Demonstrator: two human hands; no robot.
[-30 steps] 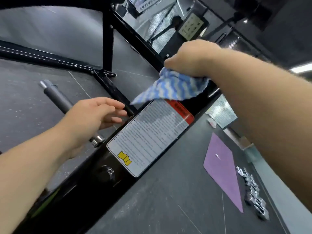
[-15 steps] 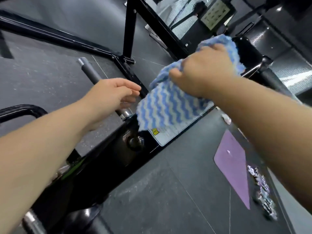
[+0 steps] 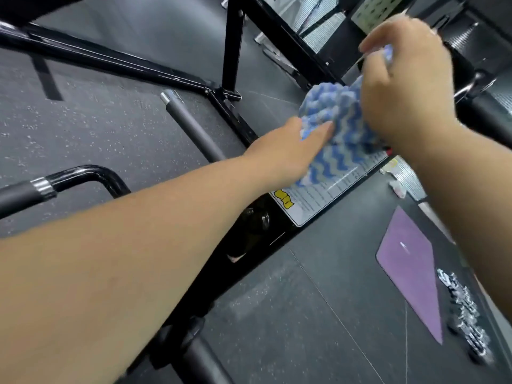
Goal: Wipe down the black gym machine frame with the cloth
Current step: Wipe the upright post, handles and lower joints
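the blue-and-white wavy-striped microfibre cloth [image 3: 336, 139] is bunched over the glossy black steel machine frame [image 3: 249, 239], pinched from above by the right hand [image 3: 404, 87] and gripped at its edge by the left hand [image 3: 288, 153]. wiping contact could be lost through bunching, and the white printed warning label [image 3: 327, 189] might be snagged.

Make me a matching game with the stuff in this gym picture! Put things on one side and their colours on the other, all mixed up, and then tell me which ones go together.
Things:
1. wavy-striped cleaning cloth held in both hands
2. flat rectangular mat on the floor
3. shiny metal machine frame
4. small wavy shape on the white instruction sticker

Colours:
A. purple
B. yellow
C. blue and white
D. black

Pairs: 1-C, 2-A, 3-D, 4-B
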